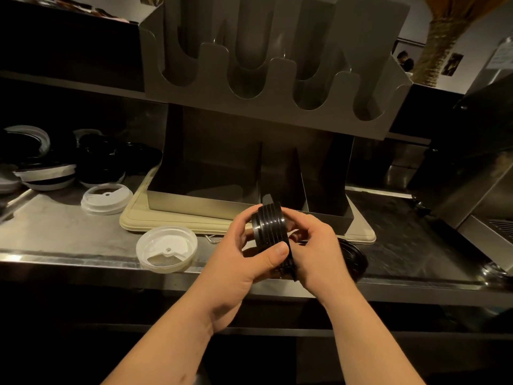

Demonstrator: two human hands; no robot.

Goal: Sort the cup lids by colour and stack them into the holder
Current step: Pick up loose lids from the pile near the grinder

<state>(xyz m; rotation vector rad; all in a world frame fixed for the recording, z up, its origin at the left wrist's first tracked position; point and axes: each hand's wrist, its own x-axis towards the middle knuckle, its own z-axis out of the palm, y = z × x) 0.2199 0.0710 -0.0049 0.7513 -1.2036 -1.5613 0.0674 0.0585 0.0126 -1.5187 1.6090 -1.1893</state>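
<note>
A stack of several black lids stands on edge between both hands, just above the counter's front edge. My left hand wraps the stack from the left with the thumb across its rim. From the right, my right hand presses against the same stack. Under my right hand another black lid lies on the counter. Two white lids lie flat to the left. The grey metal holder with U-shaped slots stands behind, its lower compartments showing no lids.
A mixed pile of black and white lids sits at the far left of the steel counter. The holder rests on a beige tray. A steel machine stands at the right.
</note>
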